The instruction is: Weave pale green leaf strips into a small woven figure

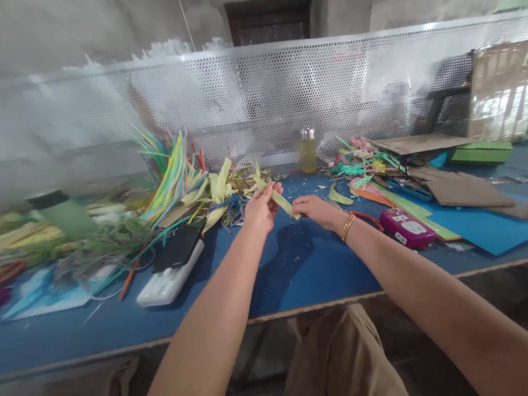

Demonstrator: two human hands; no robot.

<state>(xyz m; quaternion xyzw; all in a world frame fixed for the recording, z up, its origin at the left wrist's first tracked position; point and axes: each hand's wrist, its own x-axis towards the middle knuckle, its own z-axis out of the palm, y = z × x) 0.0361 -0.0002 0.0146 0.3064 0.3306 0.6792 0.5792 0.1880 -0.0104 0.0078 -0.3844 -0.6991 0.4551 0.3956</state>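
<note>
Both my hands hold one pale yellow-green leaf strip (282, 202) above the blue table (299, 269). My left hand (261, 209) is closed round its upper end, fingers curled. My right hand (312, 208) pinches its lower end; a gold bracelet (346, 227) sits on that wrist. The strip runs slantwise between the two hands, a little above the tabletop.
A heap of coloured strips and dried leaves (183, 181) lies at the left, with a white tray and black phone (172, 269) in front. A small jar (307, 150) stands at the back. A pink case (407, 228), brown paper and green sheets lie at the right. A perforated metal screen (281, 90) walls the far edge.
</note>
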